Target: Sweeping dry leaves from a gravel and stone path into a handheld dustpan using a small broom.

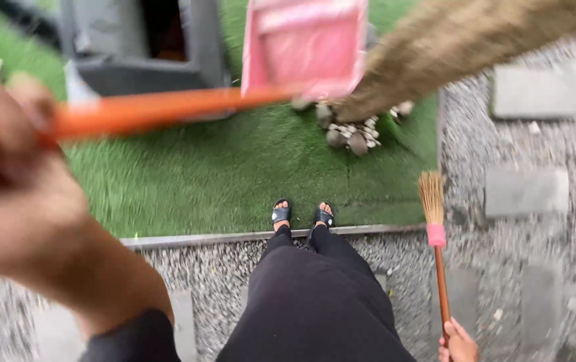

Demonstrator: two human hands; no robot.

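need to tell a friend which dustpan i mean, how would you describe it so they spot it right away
Start at the green turf ahead of the person's feet, then go to its far edge, by the dark grey bin. The dustpan is the flat pink scoop there, on a long orange handle held by the left hand, with a pile of grey stones at its lip. Nothing else nearby is pink and scoop-shaped.

A home garden yard: artificial grass [221, 174] beside gravel paving [502, 147].

Green artificial turf [221, 167] fills the middle ground. A dark grey plastic bin [143, 47] stands far left on it. Grey pebble-textured paving [489, 141] with flat rectangular stone slabs [536, 90] runs along the right. My black trousers [315, 302] and black sandals [301, 214] are near.
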